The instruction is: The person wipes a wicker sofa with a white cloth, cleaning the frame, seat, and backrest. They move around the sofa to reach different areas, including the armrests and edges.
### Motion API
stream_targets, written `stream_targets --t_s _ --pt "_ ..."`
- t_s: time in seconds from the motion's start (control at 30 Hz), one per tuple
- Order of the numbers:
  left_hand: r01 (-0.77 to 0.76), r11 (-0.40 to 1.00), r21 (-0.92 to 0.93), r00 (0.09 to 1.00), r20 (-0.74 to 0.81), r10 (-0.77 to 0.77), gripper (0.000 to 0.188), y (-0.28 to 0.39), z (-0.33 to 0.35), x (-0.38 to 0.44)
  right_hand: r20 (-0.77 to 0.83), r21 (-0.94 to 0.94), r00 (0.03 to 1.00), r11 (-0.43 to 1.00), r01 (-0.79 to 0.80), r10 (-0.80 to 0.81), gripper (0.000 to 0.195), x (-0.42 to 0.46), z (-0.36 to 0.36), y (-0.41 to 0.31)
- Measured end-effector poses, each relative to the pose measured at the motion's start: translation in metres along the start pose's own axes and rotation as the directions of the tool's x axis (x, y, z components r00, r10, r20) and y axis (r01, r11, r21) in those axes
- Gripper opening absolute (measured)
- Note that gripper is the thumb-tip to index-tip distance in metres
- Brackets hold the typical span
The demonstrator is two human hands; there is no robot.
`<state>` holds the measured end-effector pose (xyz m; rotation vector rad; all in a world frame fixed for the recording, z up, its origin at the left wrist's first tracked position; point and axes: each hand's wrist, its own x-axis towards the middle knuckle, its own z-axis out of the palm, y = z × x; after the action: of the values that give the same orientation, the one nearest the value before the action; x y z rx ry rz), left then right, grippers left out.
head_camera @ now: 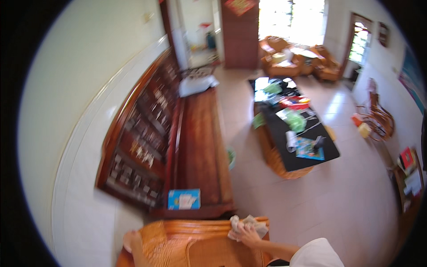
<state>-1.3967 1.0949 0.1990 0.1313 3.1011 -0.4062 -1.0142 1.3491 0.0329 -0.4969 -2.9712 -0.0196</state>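
Note:
Directly before me stands an orange-brown rattan chair [176,245] with a woven panel and a ridged wooden rail [196,228]. At its left edge, my left hand [132,241] is curled over the frame; blur hides the exact finger placement. My right hand [247,234] presses a crumpled pale cloth [250,224] onto the right end of the rail. Part of the cloth bunches up beyond my fingers.
Just past the chair is a long dark-wood bench [200,140] with a carved back and a blue booklet [184,199] on its seat. A black-topped table [277,133] holds green plastic bags [295,120] and a red tray [295,102]. Rattan armchairs [282,66] stand near the window.

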Motion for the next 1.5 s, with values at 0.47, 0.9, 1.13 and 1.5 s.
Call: stream_targets --t_s 0.47,0.9,1.13,1.5 --pt "0.023 0.985 -0.172 0.999 -0.03 -0.028 0.036 0.013 -0.013 -0.011 -0.122 0.502 0.957 0.815 0.289 -0.264 0.09 0.173 -0.037 -0.153" --pt "0.03 0.982 -0.187 0.996 -0.078 -0.045 0.035 0.009 -0.016 -0.012 0.283 0.224 0.958 0.968 -0.111 0.045 0.075 -0.024 -0.028 0.051" --pt "0.032 0.98 -0.195 0.995 -0.082 -0.048 0.034 0.009 -0.009 -0.013 0.413 0.267 0.909 0.947 -0.179 0.055 0.087 0.035 -0.012 -0.012" --pt "0.071 0.982 -0.174 0.996 -0.037 -0.079 0.034 0.012 -0.02 -0.01 0.094 0.619 0.984 0.783 0.062 -0.153 0.098 0.186 -0.058 -0.166"
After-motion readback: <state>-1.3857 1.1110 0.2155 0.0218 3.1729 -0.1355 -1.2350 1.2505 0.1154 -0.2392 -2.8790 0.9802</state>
